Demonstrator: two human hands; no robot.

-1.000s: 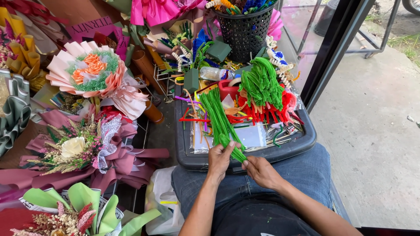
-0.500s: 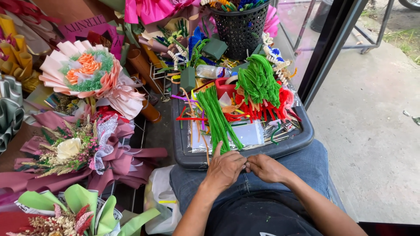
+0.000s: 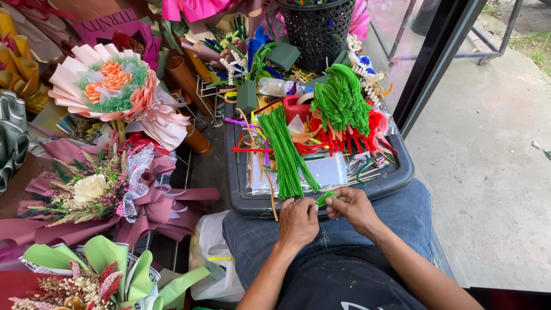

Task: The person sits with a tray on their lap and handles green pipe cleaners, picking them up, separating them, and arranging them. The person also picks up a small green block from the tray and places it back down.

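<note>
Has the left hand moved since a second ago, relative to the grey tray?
Yes. The left hand has come back off the green stems over the grey tray, toward the lap, just past its near rim.

Bare forearms, no sleeves visible. Blue jeans. Dark apron/shirt over lap, small white mark at hem.

Four bouquets, one grey tray, perhaps two green bundles.

Tray on lap, bouquets left, basket behind.
</note>
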